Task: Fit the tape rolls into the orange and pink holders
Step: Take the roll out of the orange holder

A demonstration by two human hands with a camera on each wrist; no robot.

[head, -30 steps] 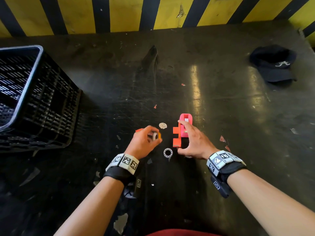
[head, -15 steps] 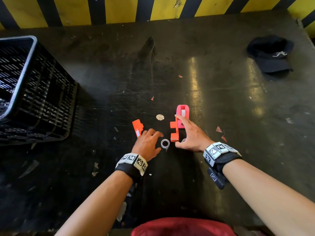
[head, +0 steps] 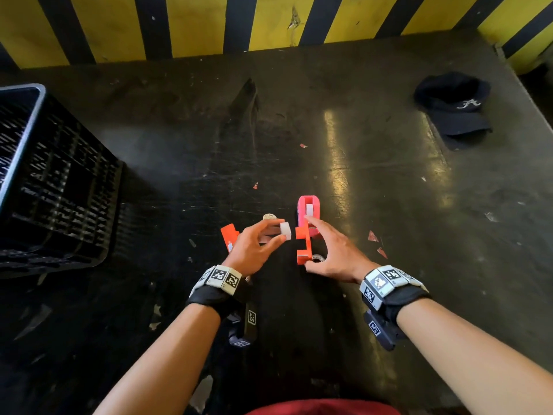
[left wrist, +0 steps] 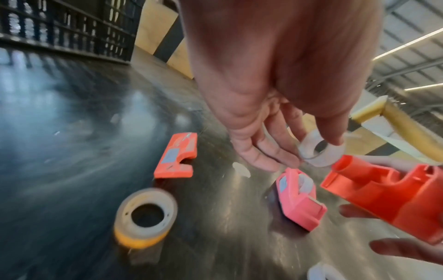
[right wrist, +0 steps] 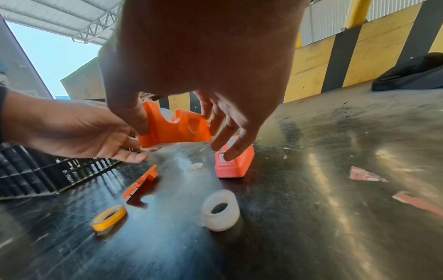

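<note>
My left hand pinches a small white tape roll between thumb and fingers, just left of the orange holder body. My right hand grips that orange body between thumb and fingers, lifted off the table. The pink holder stands behind it on the table with a roll inside it. The flat orange cover piece lies left of my left hand. A second white roll and a yellow tape roll lie on the table.
A black plastic crate stands at the left of the dark table. A black cap lies at the far right. A yellow-and-black striped wall closes the back. Small red scraps lie right of my right hand.
My left hand put the flat orange piece down, reached to a white roll on the table, and now holds it up beside the orange body. My right hand kept its grip.
</note>
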